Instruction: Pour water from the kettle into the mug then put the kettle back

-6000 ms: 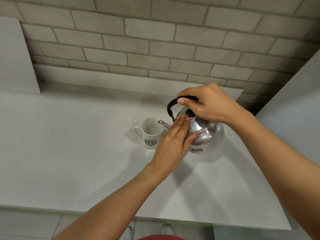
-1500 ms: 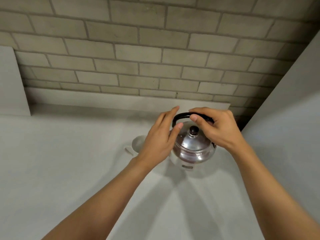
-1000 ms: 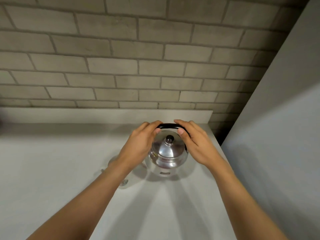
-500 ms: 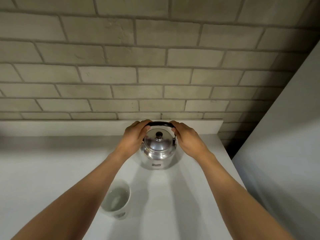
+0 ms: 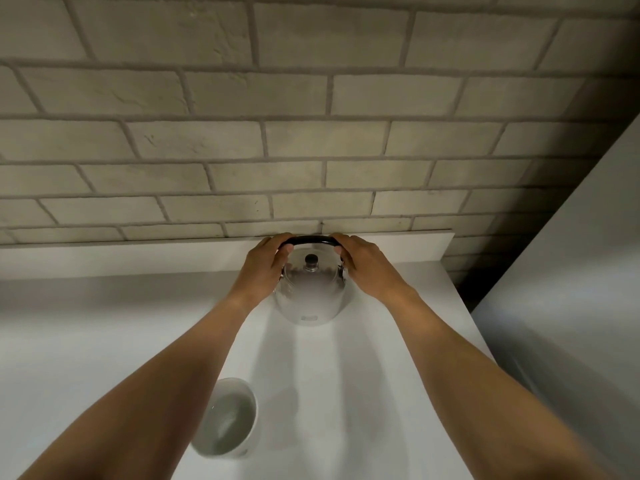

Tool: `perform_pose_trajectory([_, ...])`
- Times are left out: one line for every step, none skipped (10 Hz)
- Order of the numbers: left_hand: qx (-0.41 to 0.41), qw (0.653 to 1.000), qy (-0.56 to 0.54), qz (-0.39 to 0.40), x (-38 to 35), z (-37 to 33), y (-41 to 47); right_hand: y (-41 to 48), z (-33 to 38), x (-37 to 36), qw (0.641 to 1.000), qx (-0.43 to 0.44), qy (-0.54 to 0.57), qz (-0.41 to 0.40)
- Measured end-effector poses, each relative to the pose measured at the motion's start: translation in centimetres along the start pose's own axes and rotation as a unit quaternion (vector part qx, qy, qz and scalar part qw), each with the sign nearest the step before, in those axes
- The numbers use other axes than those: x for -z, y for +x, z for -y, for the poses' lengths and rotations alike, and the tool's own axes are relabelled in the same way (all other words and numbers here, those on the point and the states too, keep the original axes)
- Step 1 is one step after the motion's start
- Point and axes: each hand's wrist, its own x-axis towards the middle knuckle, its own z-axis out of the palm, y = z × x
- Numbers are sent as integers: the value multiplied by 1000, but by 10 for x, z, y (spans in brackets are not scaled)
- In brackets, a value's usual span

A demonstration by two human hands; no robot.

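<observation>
A shiny steel kettle (image 5: 310,299) with a black handle and a black lid knob stands upright on the white counter, close to the back ledge. My left hand (image 5: 265,268) grips the left end of the handle, and my right hand (image 5: 363,268) grips the right end. Nearer to me, a white mug (image 5: 228,422) with water in it stands on the counter, partly hidden by my left forearm. The kettle's spout is out of sight.
The white counter (image 5: 346,393) ends at a raised white ledge (image 5: 138,258) below a grey brick wall (image 5: 311,133). A tall white panel (image 5: 571,289) stands along the counter's right side.
Both hands have carried the kettle away from the mug toward the back ledge, where it now sits. The mug now lies nearer to me, with water showing inside.
</observation>
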Motion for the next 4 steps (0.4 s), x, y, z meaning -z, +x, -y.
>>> perform_pose_trajectory([-3,1000,-9,-6,-1,1,3,4,-2,-2,1000,4,1,-11])
perform_pose_trajectory([-4,1000,-7,-5,-2,3,4,6,-6,-3,1000,-5,5,-13])
perform_pose_trajectory([25,1000,-5,19,3,-1,2,3,-2,1,999,-24,29,10])
perform_pose_trajectory([55,998,-3,37,7,-7,2,0,1,5,996,-65,55,8])
